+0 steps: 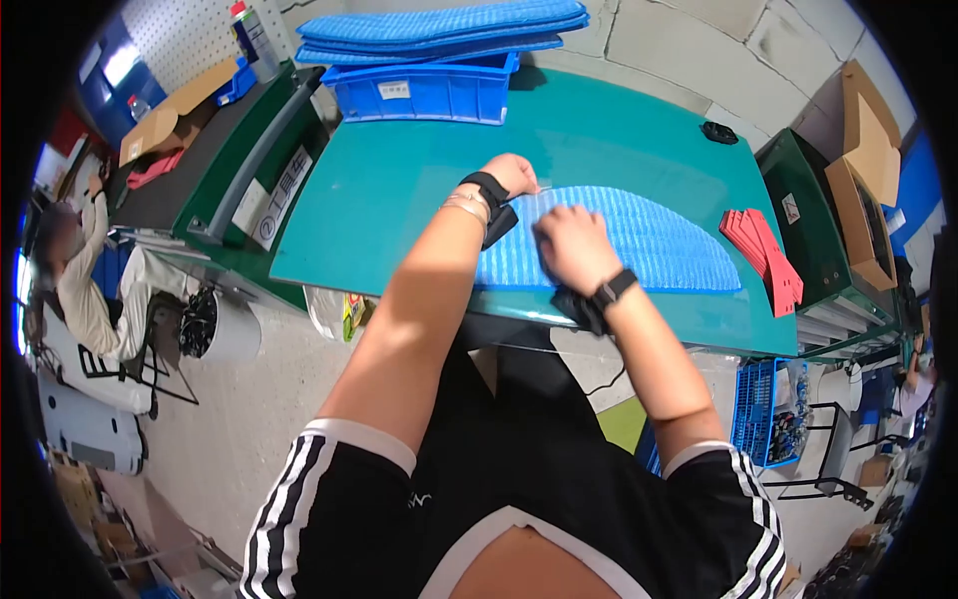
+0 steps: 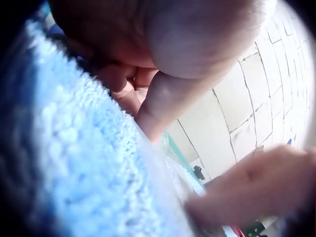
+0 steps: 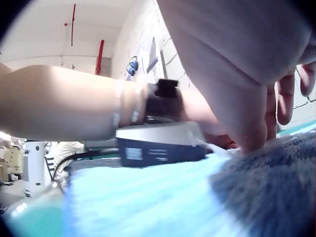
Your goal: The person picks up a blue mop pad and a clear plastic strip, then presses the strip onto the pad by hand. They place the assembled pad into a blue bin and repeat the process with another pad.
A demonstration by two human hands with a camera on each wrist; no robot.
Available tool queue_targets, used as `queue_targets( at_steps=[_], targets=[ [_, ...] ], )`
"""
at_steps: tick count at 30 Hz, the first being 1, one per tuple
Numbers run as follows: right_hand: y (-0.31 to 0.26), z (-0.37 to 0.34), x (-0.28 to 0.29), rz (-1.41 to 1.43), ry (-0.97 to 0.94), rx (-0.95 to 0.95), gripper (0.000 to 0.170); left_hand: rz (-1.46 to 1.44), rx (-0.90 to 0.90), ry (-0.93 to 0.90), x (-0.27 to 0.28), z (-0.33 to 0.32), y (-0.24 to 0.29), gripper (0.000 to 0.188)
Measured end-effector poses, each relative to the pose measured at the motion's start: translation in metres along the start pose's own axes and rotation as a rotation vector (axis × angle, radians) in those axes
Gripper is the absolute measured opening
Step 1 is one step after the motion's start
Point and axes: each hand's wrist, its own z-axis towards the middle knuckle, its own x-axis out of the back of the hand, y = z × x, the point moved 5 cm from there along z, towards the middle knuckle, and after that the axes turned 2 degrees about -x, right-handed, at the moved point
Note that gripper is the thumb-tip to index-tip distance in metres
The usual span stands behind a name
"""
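A blue striped pad (image 1: pixel 649 240) with a curved far edge lies on the green table (image 1: pixel 399 180); its surface looks fluffy in the left wrist view. What seems to be clear film (image 2: pixel 170 153) runs along the pad's edge. At the pad's far left edge, my left hand (image 1: pixel 512 175) has curled fingers that pinch the film; the fingertips are partly hidden. My right hand (image 1: pixel 579 245) rests on the pad just to the right, with relaxed, slightly bent fingers and the fingertips down on the surface.
A blue bin (image 1: pixel 429 95) at the back left carries stacked blue pads (image 1: pixel 439 30). Red flat pieces (image 1: pixel 763 260) lie at the table's right edge, and a small black item (image 1: pixel 718 132) at the back right. Cardboard boxes stand farther right. A person sits at far left.
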Motion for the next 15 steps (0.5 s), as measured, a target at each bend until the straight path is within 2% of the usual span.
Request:
queue_targets(
  at_steps=[6, 8, 12, 14, 15],
  targets=[
    [-0.016, -0.063, 0.000, 0.218, 0.223, -0.060, 0.039, -0.083, 0.007, -0.025, 0.002, -0.002, -0.003, 0.018],
    [-0.017, -0.067, 0.000, 0.251, 0.247, -0.091, 0.040, -0.137, 0.029, -0.028, 0.003, -0.004, 0.001, 0.017],
    [-0.011, -0.068, -0.002, 0.315, 0.253, -0.180, 0.054, -0.136, -0.026, 0.024, 0.009, -0.018, 0.015, 0.013],
    [-0.010, -0.069, 0.002, 0.378, 0.293, -0.192, 0.054, -0.285, -0.110, 0.303, 0.017, -0.029, 0.026, 0.011],
    [-0.008, -0.070, 0.005, 0.441, 0.330, -0.200, 0.055, -0.372, -0.120, 0.295, 0.014, -0.045, 0.046, 0.009]
  ],
)
